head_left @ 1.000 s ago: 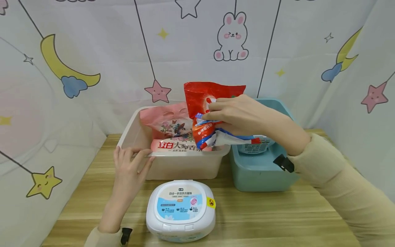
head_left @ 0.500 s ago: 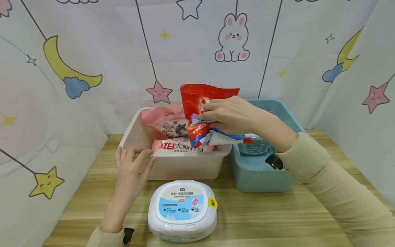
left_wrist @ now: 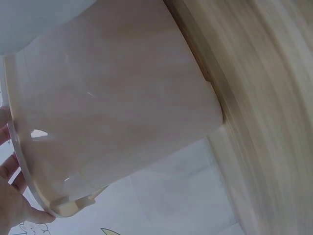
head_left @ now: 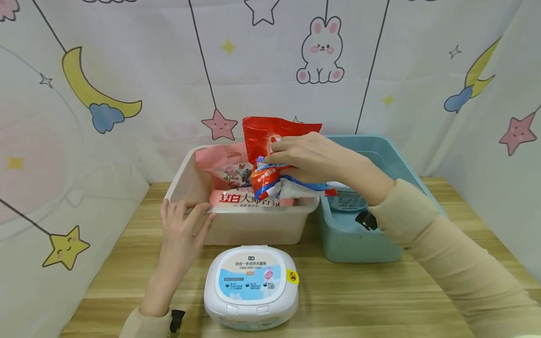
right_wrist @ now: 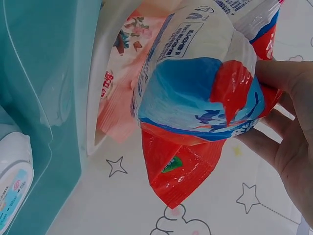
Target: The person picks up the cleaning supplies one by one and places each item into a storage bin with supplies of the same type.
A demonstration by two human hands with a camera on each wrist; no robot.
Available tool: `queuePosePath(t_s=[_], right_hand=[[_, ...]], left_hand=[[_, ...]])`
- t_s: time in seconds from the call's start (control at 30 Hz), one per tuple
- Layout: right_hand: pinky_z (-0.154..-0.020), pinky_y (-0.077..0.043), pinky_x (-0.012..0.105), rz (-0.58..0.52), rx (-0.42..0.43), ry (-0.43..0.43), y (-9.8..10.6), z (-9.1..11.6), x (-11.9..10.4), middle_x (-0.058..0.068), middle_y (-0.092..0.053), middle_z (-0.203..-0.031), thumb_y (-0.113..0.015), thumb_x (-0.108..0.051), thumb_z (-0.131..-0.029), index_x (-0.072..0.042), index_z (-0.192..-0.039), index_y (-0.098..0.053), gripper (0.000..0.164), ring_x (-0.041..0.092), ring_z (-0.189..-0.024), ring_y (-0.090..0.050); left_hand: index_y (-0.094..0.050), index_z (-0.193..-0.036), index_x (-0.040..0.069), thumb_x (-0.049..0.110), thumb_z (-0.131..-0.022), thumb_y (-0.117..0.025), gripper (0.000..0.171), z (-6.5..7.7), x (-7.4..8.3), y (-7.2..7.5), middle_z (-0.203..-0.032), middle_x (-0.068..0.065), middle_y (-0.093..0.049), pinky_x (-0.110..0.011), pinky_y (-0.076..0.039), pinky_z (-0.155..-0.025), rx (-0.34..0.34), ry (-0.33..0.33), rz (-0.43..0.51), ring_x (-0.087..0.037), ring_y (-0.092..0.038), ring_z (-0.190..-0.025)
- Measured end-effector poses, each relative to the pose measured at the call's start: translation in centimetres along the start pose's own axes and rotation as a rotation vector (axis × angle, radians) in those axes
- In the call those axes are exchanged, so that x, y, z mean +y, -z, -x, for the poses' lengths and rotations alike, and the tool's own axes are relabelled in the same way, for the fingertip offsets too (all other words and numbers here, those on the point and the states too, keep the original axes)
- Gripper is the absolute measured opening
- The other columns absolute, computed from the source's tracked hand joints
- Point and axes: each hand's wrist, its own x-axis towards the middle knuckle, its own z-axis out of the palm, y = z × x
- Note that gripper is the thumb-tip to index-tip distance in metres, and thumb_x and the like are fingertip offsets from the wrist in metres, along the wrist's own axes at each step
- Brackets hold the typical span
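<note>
My right hand grips a red and blue laundry detergent bag above the right part of a white plastic bin. From the right wrist view, the bag looks full and crumpled, with my thumb and fingers around one side of it. Inside the white bin, a pink laundry powder bag leans on the back wall, partly covered by the red bag. My left hand holds the bin's front left rim; in the left wrist view its fingers curl over that rim.
A teal bin stands right beside the white one, with a tub inside. In front, on the wooden table, sits a white lidded box with a blue label. A patterned curtain hangs close behind the bins.
My right hand has carried the red bag a little to the left and slightly lower over the white bin. The left hand stays on the rim.
</note>
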Motion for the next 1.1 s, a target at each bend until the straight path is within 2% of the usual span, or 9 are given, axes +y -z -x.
queuePosePath(t_s=[0.23,0.43,0.8,1.1], right_hand=[[-0.079,-0.056,0.031,-0.019,-0.031,-0.021,-0.4,-0.7,0.0,0.004,-0.065,-0.123,-0.068,-0.027,-0.089,-0.02,-0.125,-0.065,0.037,0.022,-0.119,-0.059],[-0.079,-0.056,0.03,-0.014,-0.054,-0.003,-0.7,-1.7,0.0,0.005,-0.064,-0.126,-0.066,-0.026,-0.09,-0.021,-0.127,-0.063,0.038,0.023,-0.122,-0.058],[-0.077,-0.053,0.028,-0.054,-0.136,-0.038,-1.5,-3.1,0.2,0.005,-0.064,-0.12,-0.065,-0.026,-0.09,-0.021,-0.129,-0.062,0.039,0.02,-0.11,-0.059],[-0.092,-0.053,0.033,-0.096,-0.215,-0.088,-2.6,-4.2,0.6,0.003,-0.062,-0.129,-0.066,-0.027,-0.09,-0.019,-0.13,-0.06,0.041,0.019,-0.118,-0.057]], left_hand=[[-0.068,-0.098,0.006,0.004,-0.074,-0.08,0.026,0.0,0.0,-0.2,-0.096,-0.014,-0.058,-0.072,-0.016,-0.107,0.0,0.002,0.006,-0.035,-0.05,-0.098],[-0.069,-0.097,0.006,0.003,-0.073,-0.08,0.027,0.1,-0.1,0.0,-0.096,-0.014,-0.058,-0.072,-0.016,-0.106,0.012,0.005,0.007,-0.036,-0.05,-0.097],[-0.069,-0.097,0.006,0.004,-0.074,-0.08,0.026,-0.2,0.0,0.1,-0.096,-0.015,-0.058,-0.071,-0.016,-0.107,-0.002,0.014,0.001,-0.035,-0.049,-0.096],[-0.068,-0.097,0.005,0.004,-0.076,-0.079,0.024,-0.2,0.1,0.2,-0.097,-0.016,-0.057,-0.07,-0.015,-0.108,-0.032,0.024,-0.008,-0.036,-0.048,-0.099]])
